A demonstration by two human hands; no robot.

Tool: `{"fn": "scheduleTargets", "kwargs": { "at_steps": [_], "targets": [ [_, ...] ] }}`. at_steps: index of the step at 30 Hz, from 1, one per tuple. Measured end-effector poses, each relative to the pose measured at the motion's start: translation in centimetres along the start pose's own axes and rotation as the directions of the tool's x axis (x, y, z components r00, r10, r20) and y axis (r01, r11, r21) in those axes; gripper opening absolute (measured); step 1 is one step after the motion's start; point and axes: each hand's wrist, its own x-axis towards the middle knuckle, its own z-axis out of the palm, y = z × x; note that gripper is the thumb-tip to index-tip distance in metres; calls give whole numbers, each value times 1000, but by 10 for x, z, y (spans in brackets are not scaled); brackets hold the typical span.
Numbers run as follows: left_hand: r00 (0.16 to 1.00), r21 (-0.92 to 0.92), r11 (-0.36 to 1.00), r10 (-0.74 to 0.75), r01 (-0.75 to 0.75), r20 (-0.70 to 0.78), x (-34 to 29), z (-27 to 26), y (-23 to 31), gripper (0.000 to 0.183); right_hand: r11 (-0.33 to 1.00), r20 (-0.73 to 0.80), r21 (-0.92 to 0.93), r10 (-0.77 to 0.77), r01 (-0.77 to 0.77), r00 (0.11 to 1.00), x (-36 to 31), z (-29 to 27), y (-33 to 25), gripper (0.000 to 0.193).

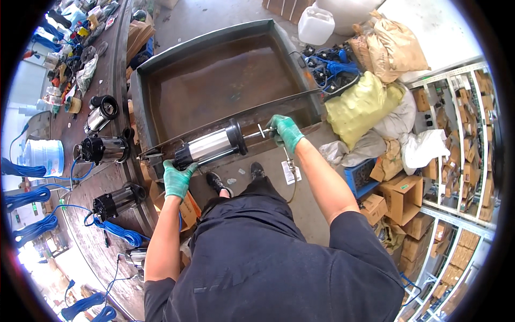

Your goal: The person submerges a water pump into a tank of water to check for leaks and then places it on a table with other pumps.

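Observation:
A pump point(210, 145) with a silver cylindrical body and black ends lies sideways in front of me, over the near edge of a large tank point(144, 110) of brown water. My left hand point(178, 180), in a green glove, is closed around the pump's black left end, with the fingers partly hidden beneath it. From the opposite end a thin metal rod with a crossbar point(261, 132) sticks out to the right. My right hand point(287, 132), gloved too, grips the outer end of this T-shaped fitting. A hose point(294, 191) hangs below that hand beside a white tag point(290, 171).
To the left runs a long workbench point(75, 206) with several similar pumps point(115, 201) and blue cable coils point(120, 232). On the right are a yellow sack point(357, 110), cardboard boxes point(402, 198), a blue crate point(360, 180) and metal shelves point(456, 222). A white jug point(316, 26) stands behind the tank.

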Motion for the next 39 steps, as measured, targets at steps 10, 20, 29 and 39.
{"fn": "scheduleTargets", "kwargs": {
  "at_steps": [10,20,29,39],
  "targets": [
    [1000,88,996,-9,9,6,5,-2,-5,82,999,-120,22,37,-34,992,7,14,4,25],
    [999,-4,999,34,-34,32,11,4,-16,79,996,37,-48,-72,73,997,6,-3,12,17],
    [1000,-95,995,-3,5,19,3,6,-14,74,318,-199,-947,-476,-43,856,16,-126,-46,32],
    [999,-17,1000,11,-11,40,0,2,5,86,92,-191,-981,-592,-170,783,71,-154,-49,30]
  ]
}}
